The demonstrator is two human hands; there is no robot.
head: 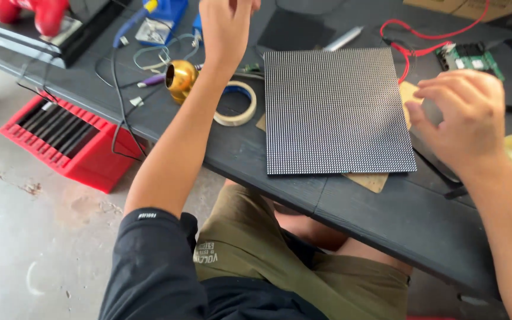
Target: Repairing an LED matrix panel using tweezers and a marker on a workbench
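Observation:
A square black panel point(336, 109) with a fine dot grid lies flat on the dark workbench point(386, 219), on top of a brown cardboard piece point(370, 181). My left hand point(225, 26) is raised at the far side of the bench, left of the panel, above a roll of tape point(236, 104); its fingertips are cut off by the frame's top edge. My right hand point(466, 118) hovers just right of the panel's right edge, fingers curled and apart, holding nothing that I can see.
A brass round holder point(181, 77) and a blue device point(162, 18) with cables sit at the back left. A green circuit board point(469, 57) and red wires point(413, 44) lie at the back right. A red crate point(69, 142) stands on the floor at left.

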